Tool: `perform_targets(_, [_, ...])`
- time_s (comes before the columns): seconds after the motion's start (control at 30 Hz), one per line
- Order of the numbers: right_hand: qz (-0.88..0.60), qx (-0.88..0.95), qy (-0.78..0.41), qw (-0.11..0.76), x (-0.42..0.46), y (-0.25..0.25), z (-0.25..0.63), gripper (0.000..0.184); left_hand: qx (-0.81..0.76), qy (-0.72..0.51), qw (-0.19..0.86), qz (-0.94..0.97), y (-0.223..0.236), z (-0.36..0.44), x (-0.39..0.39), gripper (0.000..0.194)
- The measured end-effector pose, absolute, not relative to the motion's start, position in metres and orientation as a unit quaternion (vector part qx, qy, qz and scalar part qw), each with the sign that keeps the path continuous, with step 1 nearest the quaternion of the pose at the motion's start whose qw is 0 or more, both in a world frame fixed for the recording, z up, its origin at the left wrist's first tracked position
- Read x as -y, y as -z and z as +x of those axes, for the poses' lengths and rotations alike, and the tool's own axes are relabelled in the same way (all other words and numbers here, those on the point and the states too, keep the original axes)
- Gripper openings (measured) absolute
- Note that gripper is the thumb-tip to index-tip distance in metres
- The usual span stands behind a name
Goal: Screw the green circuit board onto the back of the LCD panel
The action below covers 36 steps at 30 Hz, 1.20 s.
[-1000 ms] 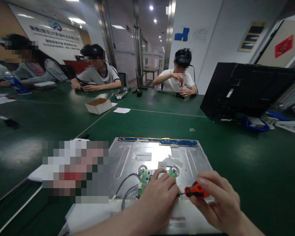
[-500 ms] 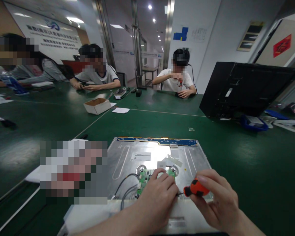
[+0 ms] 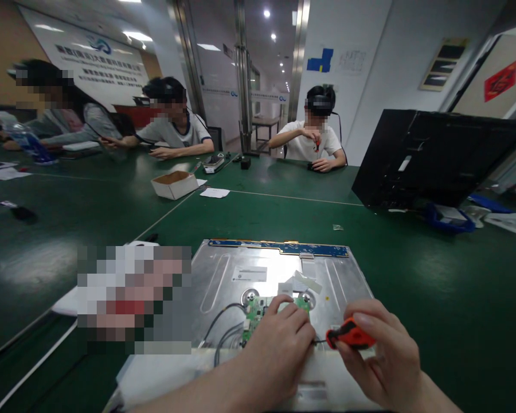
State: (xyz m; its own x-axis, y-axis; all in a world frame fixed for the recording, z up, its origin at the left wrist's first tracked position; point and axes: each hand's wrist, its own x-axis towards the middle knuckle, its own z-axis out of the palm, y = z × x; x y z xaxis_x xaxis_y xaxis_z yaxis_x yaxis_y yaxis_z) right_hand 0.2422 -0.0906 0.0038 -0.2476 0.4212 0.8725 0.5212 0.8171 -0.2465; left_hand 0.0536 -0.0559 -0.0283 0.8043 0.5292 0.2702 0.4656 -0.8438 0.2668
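A flat display panel lies with its metal back up before me, a blue circuit strip along its far edge. My left hand lies over a small green circuit board, its bent fingers closed on the board and covering much of it. With thumb and fingers my right hand pinches the red-and-black handle of a screwdriver. The shaft points left, nearly level, toward the board's right side; its tip is hidden by my left hand. Dark cables run from the board's left side.
A blurred-out item sits left of the panel. Farther off are an open cardboard box, a paper and a large black monitor at right. Several people sit across the green table, one holding a screwdriver.
The screwdriver handle has turned in my right fingers, showing its black patches differently. My left hand stays on the board. The whole view has shifted slightly. At left, a co-worker's arm has drawn back.
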Motion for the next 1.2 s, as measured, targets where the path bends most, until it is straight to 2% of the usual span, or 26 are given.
perform_targets(0.13, [-0.298, 0.797, 0.081, 0.519, 0.088, -0.008, 0.243, 0.044, -0.261, -0.155, 0.104, 0.947, 0.027, 0.052, 0.055, 0.012])
perform_targets(0.3, [-0.336, 0.820, 0.082, 0.456, 0.095, 0.000, 0.250, 0.047, -0.255, -0.164, 0.098, 0.948, 0.028, 0.052, 0.054, 0.010])
perform_targets(0.53, [-0.297, 0.794, 0.077, 0.524, 0.089, -0.013, 0.241, 0.048, -0.257, -0.174, 0.091, 0.946, 0.028, 0.053, 0.055, 0.007])
perform_targets(0.7, [-0.322, 0.811, 0.080, 0.482, 0.094, -0.009, 0.244, 0.042, -0.252, -0.173, 0.087, 0.948, 0.029, 0.052, 0.055, 0.011])
perform_targets(0.8, [-0.338, 0.821, 0.075, 0.455, 0.097, -0.003, 0.248, 0.046, -0.254, -0.175, 0.084, 0.947, 0.029, 0.052, 0.056, 0.011])
perform_targets(0.9, [-0.331, 0.811, 0.088, 0.475, 0.095, -0.003, 0.247, 0.048, -0.257, -0.176, 0.088, 0.946, 0.029, 0.053, 0.055, 0.010])
perform_targets(1.07, [-0.315, 0.794, 0.107, 0.509, 0.089, -0.013, 0.241, 0.038, -0.260, -0.169, 0.102, 0.945, 0.028, 0.054, 0.054, 0.010])
perform_targets(1.2, [-0.311, 0.811, 0.098, 0.486, 0.093, -0.010, 0.247, 0.041, -0.252, -0.170, 0.095, 0.948, 0.026, 0.053, 0.054, 0.010])
